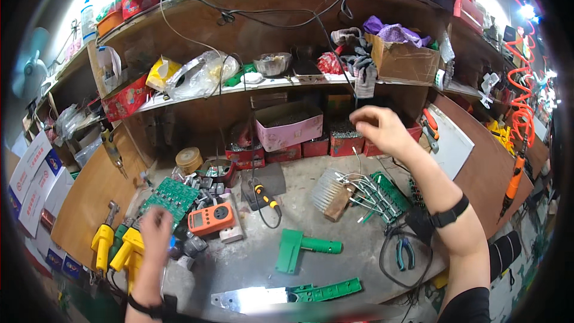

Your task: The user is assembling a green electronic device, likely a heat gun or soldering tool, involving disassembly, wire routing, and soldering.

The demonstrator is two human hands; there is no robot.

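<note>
My right hand (382,130) is raised over the back of the bench, before a red box of small metal parts (347,142). Its fingers are loosely bent and apart, with nothing visible in them. My left hand (156,227) is at the left, by the green circuit boards (170,197) and a yellow power tool (128,251); motion smears its fingers. Between my arms lies a green plastic housing with a handle (292,251). Nearer me is another green handle piece (329,290) joined to a shiny flat plate (248,299).
An orange meter (211,219) stands left of a soldering iron (266,197). White wires (371,197) and blue-handled pliers (405,254) lie to the right. A pink box (289,128) stands below the shelf. An orange screwdriver (512,185) hangs from a coiled red hose at the right.
</note>
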